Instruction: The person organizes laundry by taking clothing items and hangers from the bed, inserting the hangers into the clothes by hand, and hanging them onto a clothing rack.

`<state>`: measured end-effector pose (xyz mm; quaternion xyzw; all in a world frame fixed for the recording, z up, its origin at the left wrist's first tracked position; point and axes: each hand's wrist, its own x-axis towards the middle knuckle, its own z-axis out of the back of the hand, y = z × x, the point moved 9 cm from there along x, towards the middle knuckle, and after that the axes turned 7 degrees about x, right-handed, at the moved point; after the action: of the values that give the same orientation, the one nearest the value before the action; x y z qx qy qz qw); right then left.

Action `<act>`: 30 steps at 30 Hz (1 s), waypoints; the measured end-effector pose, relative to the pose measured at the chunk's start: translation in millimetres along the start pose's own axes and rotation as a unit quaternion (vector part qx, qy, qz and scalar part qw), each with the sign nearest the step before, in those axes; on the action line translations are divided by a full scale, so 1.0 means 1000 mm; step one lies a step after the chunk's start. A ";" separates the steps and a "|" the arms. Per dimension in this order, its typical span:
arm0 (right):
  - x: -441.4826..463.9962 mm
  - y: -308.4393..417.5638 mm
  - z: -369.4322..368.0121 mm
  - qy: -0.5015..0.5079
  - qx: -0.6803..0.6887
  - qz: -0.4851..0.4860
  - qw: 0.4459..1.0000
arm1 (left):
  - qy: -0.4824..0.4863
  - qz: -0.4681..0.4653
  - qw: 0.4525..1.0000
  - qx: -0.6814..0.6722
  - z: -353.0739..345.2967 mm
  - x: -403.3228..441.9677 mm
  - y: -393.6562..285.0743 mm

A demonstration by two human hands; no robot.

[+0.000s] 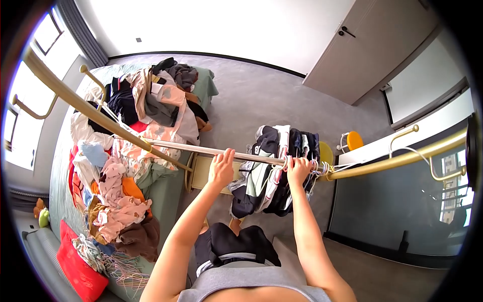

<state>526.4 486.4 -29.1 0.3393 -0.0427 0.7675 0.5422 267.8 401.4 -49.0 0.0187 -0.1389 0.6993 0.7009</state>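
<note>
Silver rail [256, 158] runs left-to-right; right hand [299, 171] seemingly on hanger hooks [315, 166].

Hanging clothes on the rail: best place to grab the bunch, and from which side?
Probably the hanger tops, right at the silver rail: they gather close there, while the clothes below spread wider and look soft. I'd come from the wearer's side, as the right hand does; bare rail leaves room to the left.
</note>
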 end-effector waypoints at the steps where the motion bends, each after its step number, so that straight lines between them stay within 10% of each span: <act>1: -0.006 0.002 0.002 0.002 0.001 -0.009 1.000 | 0.000 0.001 1.000 -0.001 0.000 -0.005 0.001; 12: -0.038 0.022 0.019 -0.026 -0.054 -0.077 0.995 | 0.026 0.024 0.996 -0.082 0.010 -0.045 0.012; 17: -0.064 0.173 0.002 -0.069 0.119 0.040 0.990 | -0.031 0.138 0.980 -0.140 0.024 -0.148 0.103; 25: -0.228 0.468 -0.134 0.297 0.366 0.132 0.872 | -0.167 0.374 0.909 -0.074 0.087 -0.406 0.316; 30: -0.312 0.593 -0.156 0.441 0.407 0.161 0.784 | -0.177 0.607 0.772 0.060 0.128 -0.555 0.429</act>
<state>-1.8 60.8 -146.4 0.1415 0.4631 0.8559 0.1817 -166.8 -159.3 -121.1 0.0965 -0.2006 0.9706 0.0910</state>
